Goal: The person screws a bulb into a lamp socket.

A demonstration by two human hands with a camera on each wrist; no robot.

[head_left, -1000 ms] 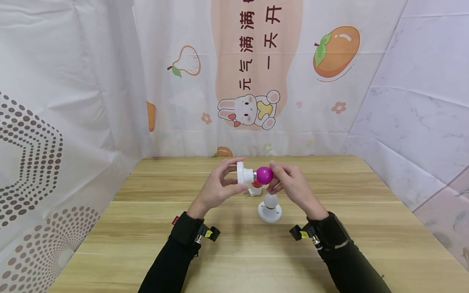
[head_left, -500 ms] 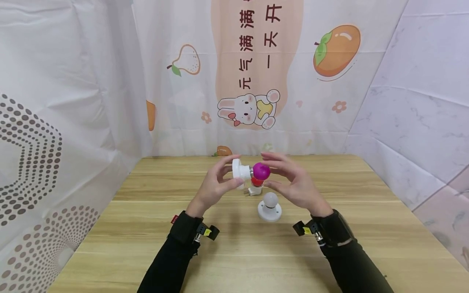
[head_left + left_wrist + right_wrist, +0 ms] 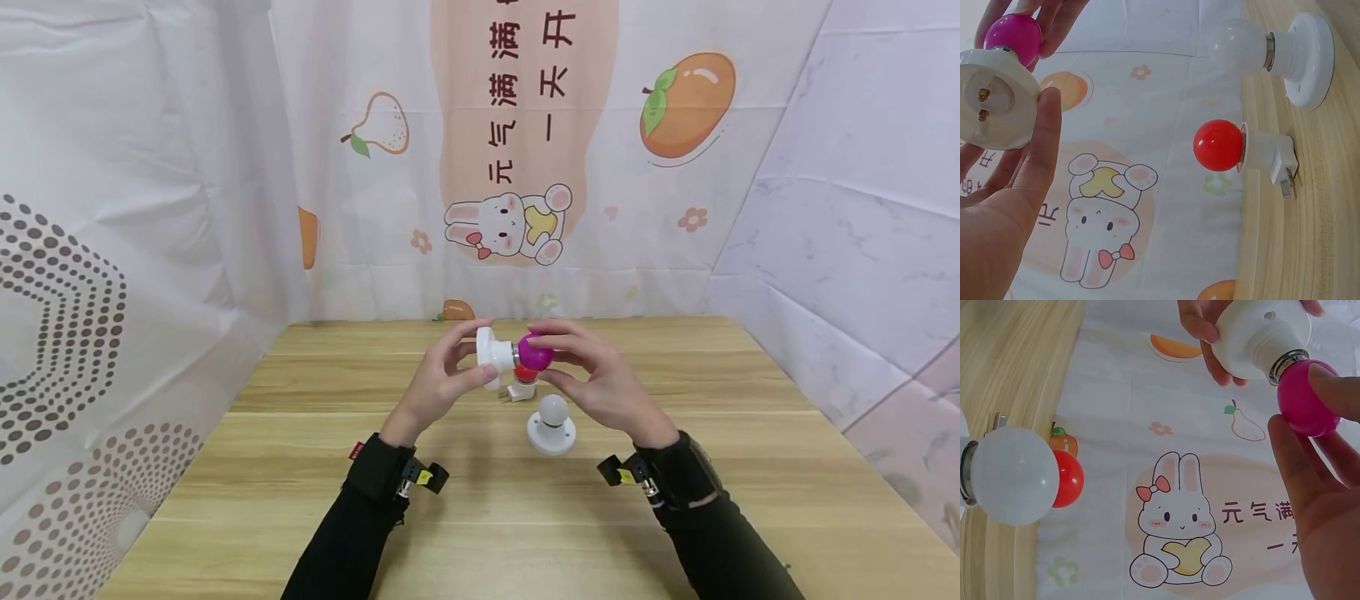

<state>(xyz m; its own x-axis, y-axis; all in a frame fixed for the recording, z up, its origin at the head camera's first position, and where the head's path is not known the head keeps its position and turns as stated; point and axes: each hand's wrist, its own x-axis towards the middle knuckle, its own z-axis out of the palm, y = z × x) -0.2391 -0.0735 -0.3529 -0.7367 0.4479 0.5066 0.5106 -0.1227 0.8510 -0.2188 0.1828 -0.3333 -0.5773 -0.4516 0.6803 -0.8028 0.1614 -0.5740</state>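
My left hand (image 3: 441,382) grips a white round lamp holder (image 3: 497,353) by its base, lifted above the table and lying on its side. In the left wrist view, two brass contacts show inside the holder's hollow underside (image 3: 1019,122). A magenta light bulb (image 3: 533,358) sits in the socket, a band of its metal screw base showing in the right wrist view. My right hand (image 3: 603,379) pinches the bulb (image 3: 1300,400) between thumb and fingers from the right. Fingers hide part of the bulb.
A white bulb (image 3: 554,410) stands in a white holder (image 3: 543,444) on the wooden table (image 3: 337,500). Behind it, a red bulb (image 3: 1217,145) sits in a white plug-in socket (image 3: 1266,152) with metal prongs. A printed curtain (image 3: 375,208) hangs beyond the table's far edge.
My right hand lets go of the magenta bulb, its fingers spread, then closes round it again. The lamp holder and bulb have shifted slightly left and up.
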